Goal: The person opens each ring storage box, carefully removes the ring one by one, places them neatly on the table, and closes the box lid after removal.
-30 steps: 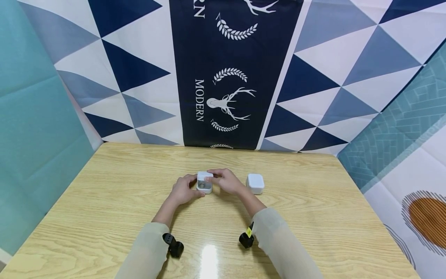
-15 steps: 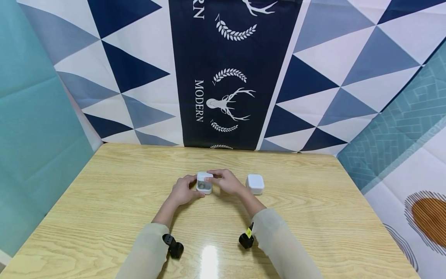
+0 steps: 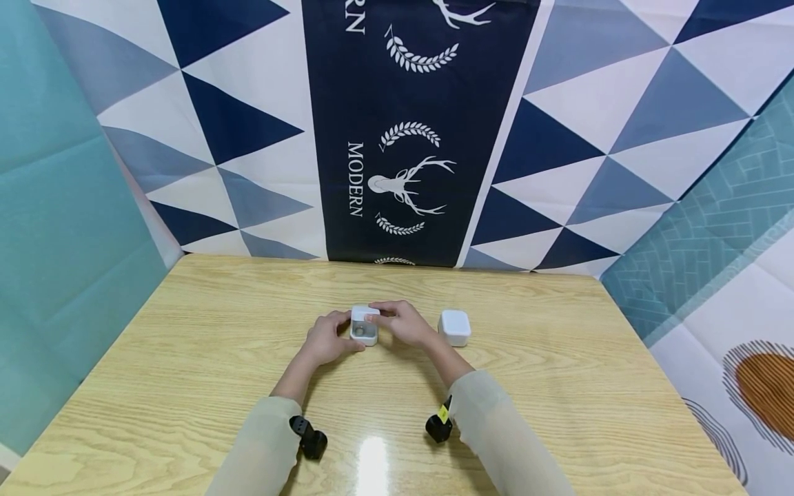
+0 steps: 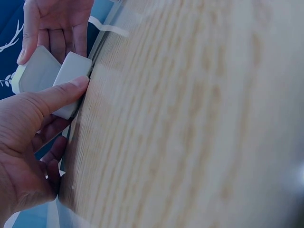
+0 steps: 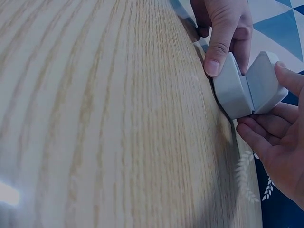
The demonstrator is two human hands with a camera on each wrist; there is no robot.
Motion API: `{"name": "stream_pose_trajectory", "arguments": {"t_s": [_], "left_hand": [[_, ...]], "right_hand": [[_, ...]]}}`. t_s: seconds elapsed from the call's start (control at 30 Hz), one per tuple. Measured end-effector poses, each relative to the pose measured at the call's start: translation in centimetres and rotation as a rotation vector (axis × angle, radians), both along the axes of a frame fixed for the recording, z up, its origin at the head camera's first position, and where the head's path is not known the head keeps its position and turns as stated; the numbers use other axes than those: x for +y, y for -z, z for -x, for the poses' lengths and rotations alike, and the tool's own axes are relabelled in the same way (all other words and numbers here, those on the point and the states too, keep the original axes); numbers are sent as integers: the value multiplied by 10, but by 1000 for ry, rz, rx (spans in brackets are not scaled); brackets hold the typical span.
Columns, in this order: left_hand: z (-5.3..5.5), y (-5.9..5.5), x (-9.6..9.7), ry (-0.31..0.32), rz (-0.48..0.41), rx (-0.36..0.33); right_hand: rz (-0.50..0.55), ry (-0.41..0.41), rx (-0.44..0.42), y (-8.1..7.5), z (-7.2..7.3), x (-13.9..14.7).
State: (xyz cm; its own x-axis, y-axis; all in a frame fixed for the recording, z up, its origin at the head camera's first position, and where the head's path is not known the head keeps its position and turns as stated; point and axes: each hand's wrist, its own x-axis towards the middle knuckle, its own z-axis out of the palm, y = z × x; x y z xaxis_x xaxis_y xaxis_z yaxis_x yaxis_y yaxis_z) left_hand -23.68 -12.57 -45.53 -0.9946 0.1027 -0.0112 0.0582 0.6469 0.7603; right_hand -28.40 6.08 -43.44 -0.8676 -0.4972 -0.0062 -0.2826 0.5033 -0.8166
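A small white hinged ring box (image 3: 364,339) stands open on the wooden table, its lid (image 5: 263,80) tilted up and back from the base (image 5: 231,92). The head view shows a grey inside with a small round detail too tiny to make out. My left hand (image 3: 324,337) grips the base from the left, thumb on its front wall and fingers behind. From the right, my right hand (image 3: 403,322) pinches the raised lid, its thumb on the lid's edge and the other fingers behind and beside the box.
A second white box (image 3: 455,326), rounded and closed, sits on the table (image 3: 533,386) just right of my right hand. Behind the table's far edge hangs a patterned cloth (image 3: 397,138). Black wrist cameras (image 3: 313,444) are strapped on both sleeves.
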Motion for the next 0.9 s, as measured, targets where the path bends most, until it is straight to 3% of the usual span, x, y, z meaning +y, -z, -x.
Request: {"name": "stream_pose_trajectory", "arguments": {"t_s": [0.9], "left_hand": [[1, 2, -1, 15, 27, 20]], "right_hand": [[29, 24, -25, 2, 0, 0]]}}
